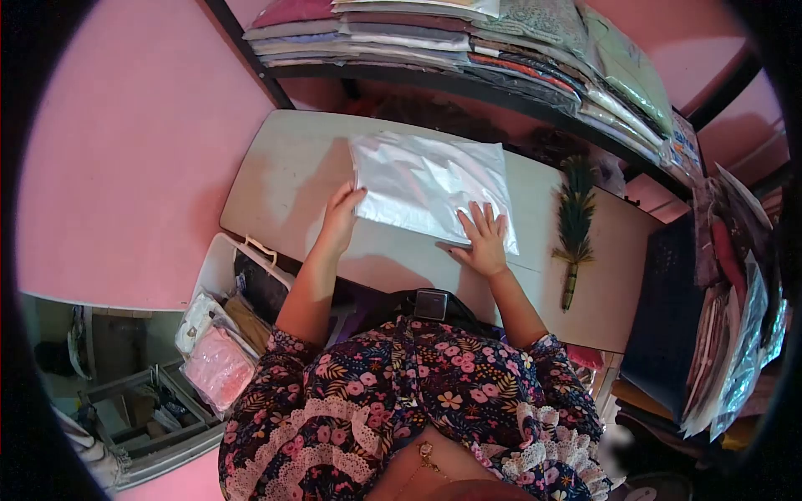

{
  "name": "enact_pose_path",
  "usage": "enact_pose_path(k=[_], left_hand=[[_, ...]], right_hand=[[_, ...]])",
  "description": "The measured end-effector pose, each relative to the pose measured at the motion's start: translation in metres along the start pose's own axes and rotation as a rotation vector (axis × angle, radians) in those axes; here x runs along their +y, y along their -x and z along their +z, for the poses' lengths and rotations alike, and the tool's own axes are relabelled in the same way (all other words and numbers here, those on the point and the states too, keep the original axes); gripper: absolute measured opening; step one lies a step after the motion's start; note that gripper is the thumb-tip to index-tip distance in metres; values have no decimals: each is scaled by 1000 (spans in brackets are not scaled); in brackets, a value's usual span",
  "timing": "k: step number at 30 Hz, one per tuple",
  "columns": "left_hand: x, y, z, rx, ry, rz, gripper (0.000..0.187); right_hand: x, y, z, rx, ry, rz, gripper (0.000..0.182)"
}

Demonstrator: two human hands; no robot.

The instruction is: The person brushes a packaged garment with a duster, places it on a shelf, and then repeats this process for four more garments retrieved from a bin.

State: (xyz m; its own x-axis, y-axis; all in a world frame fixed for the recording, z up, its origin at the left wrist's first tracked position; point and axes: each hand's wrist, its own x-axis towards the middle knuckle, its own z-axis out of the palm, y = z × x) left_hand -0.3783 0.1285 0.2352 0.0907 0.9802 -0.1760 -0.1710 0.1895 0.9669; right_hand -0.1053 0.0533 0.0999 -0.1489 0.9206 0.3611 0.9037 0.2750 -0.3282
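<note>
A flat, shiny white plastic packet (426, 179) lies on the pale table (284, 184) in front of me; what is inside it does not show. My left hand (341, 219) grips the packet's left edge, with the thumb on top and the other fingers mostly hidden. On its lower right part rests my right hand (484, 240), palm down and fingers spread, with the thumb pointing left past the packet's near edge.
To the right on the table lies a green feathery bundle (576, 209) with a short handle. A dark shelf (401, 79) with stacked, bagged clothes (409, 37) spans the back. More packets (735, 334) stand at the right; a white bin (219, 259) stands lower left.
</note>
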Motion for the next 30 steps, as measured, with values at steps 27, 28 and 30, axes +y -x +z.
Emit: enact_pose_path(k=[27, 28, 30], left_hand=[[-67, -61, -61, 64, -528, 195, 47], [-89, -50, -82, 140, -538, 100, 49], [-106, -14, -91, 347, -644, -49, 57]], right_hand=[[17, -16, 24, -20, -550, 642, 48], [15, -20, 15, -45, -503, 660, 46], [17, -26, 15, -73, -454, 673, 44]])
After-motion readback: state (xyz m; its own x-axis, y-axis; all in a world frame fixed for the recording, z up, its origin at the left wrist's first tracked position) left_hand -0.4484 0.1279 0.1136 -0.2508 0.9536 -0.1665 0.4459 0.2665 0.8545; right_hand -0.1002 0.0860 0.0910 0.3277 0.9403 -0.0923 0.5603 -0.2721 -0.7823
